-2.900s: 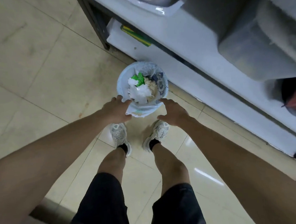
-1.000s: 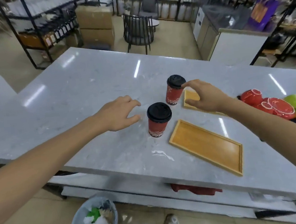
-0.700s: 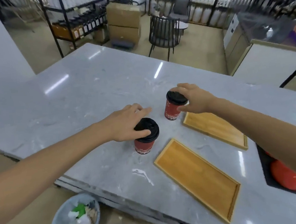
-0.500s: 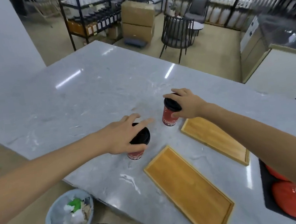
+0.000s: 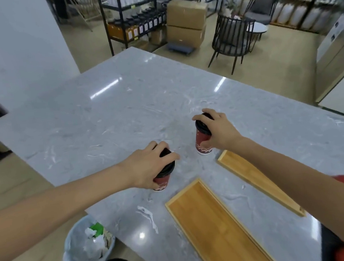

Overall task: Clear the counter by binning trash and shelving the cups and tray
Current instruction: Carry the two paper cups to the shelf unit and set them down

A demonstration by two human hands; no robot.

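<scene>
On the counter (image 5: 122, 105), left hand (image 5: 149, 166) gripping near cup (image 5: 163, 178), right hand (image 5: 219, 132) gripping far cup (image 5: 202, 142)

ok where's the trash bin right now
In the head view the trash bin sits on the floor at lower left, just below the counter edge, under the left forearm.

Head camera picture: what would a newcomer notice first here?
Two red paper cups with black lids stand on the grey marble counter, the left hand gripping the near cup and the right hand the far cup. Beside them lie two wooden trays, nearer and farther.
</scene>
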